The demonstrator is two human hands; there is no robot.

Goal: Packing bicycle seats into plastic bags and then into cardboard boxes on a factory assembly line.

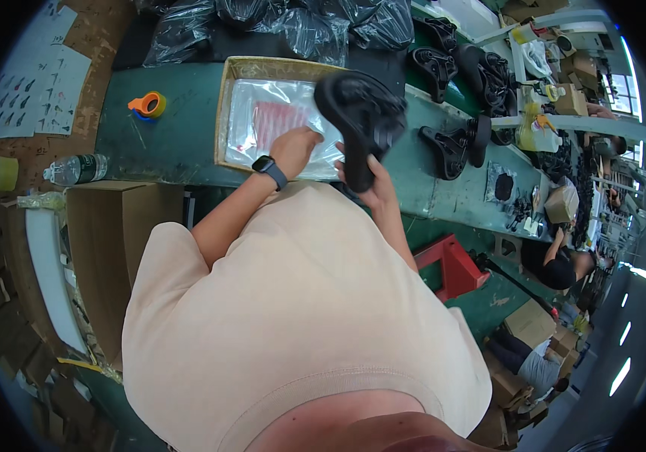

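Note:
My right hand [377, 188] is wrapped round the narrow nose of a black bicycle saddle [360, 113]. The saddle is held up over the right end of a shallow cardboard tray [222, 120], its wide end away from me. In the tray lies a stack of clear plastic bags [246, 94], with a red patch showing through. My left hand [295, 151], with a dark watch on the wrist, reaches over the bags. Its fingertips are pinched together at the right part of the stack, on what looks like a plastic bag. The saddle hides the tray's right side.
Several more black saddles [447, 147] stand on the green bench to the right. Black plastic-wrapped goods [285, 30] line the back. Tape rolls [153, 104] and a plastic bottle [78, 169] lie left. A cardboard box [97, 256] is beside me; a red pallet jack [455, 267] stands right. Other people work farther right.

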